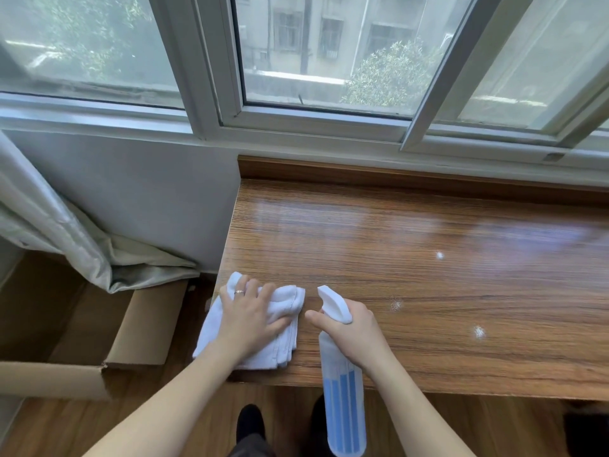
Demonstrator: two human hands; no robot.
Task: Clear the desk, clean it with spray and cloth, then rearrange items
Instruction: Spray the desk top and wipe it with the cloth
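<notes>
Nearest, the right hand [351, 331] grips a white-and-blue spray bottle [344, 404], nozzle pointing forward over the wooden worktop [428, 291]. The left hand [248, 316] presses, fingers spread, on a folded white cloth [283, 344] at the worktop's left corner. Spray droplets [478, 332] lie farther right.

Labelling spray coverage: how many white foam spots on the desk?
3, all right of the spray bottle: one farthest back, one nearest the right hand, one toward the front edge.

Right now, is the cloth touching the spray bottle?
Apart. The head view shows a strip of bare wooden desk between the cloth under the left hand and the bottle held in the right hand.
</notes>
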